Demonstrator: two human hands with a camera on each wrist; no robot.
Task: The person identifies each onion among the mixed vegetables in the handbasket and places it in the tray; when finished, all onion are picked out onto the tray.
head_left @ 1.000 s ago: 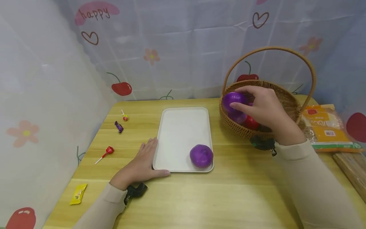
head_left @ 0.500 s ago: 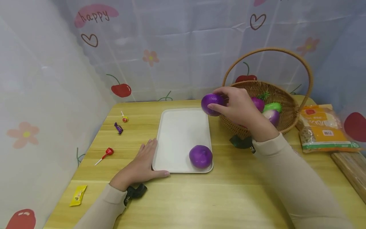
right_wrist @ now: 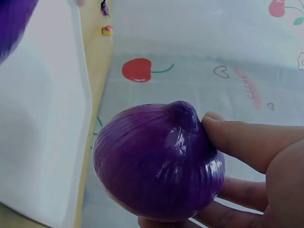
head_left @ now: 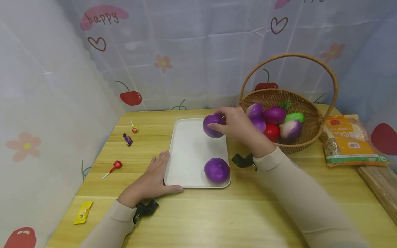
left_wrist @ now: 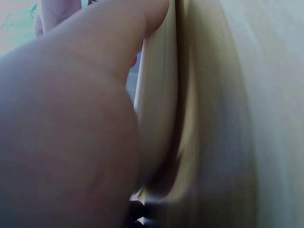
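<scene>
My right hand (head_left: 237, 125) grips a purple onion (head_left: 214, 126) between thumb and fingers, over the far right corner of the white tray (head_left: 186, 151). In the right wrist view the onion (right_wrist: 156, 166) shows its pointed tip and glossy ribbed skin, the thumb against its side. A second purple onion (head_left: 217, 170) rests in the tray's near right corner. My left hand (head_left: 152, 179) lies with straight fingers along the tray's left edge, thumb at the near corner. The left wrist view shows that hand (left_wrist: 71, 118) close beside the tray's side wall (left_wrist: 159, 95).
A wicker basket (head_left: 291, 148) at the back right holds several purple, red and green toy vegetables under a tall handle. Right of it lie an orange-labelled bag (head_left: 353, 143) and a wooden board (head_left: 379, 186). Lollipops and wrapped sweets, including a yellow packet (head_left: 83, 212), lie along the left.
My right hand has lifted the onion out of the basket and carried it left to above the tray. The left hand has stayed at the tray's edge.
</scene>
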